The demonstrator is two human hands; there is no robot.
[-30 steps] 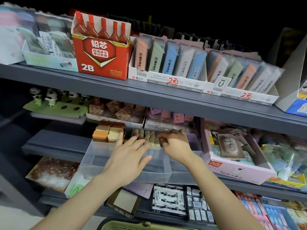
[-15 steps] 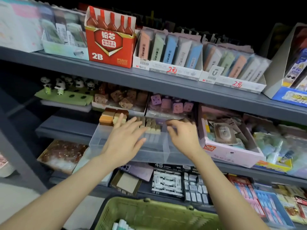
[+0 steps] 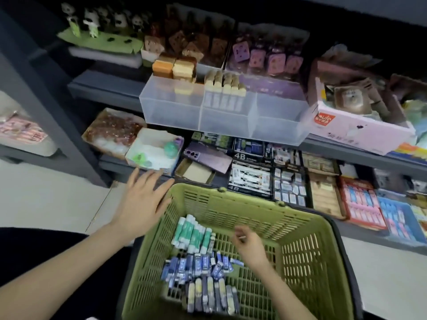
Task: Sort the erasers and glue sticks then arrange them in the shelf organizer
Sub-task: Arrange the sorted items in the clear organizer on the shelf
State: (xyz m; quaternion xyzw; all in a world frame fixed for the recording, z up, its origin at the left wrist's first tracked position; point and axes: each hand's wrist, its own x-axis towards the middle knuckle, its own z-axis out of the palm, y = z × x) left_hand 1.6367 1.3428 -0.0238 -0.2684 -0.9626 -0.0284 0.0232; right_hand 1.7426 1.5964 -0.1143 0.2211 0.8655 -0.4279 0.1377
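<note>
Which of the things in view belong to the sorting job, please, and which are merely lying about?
Job in hand:
green slotted plastic basket
green-and-white glue sticks, in the basket
small blue-wrapped erasers, in the basket
clear plastic three-compartment shelf organizer

Lying about:
purple phone-shaped case
pink-and-white cardboard box
black 4B box
panda figurines
</note>
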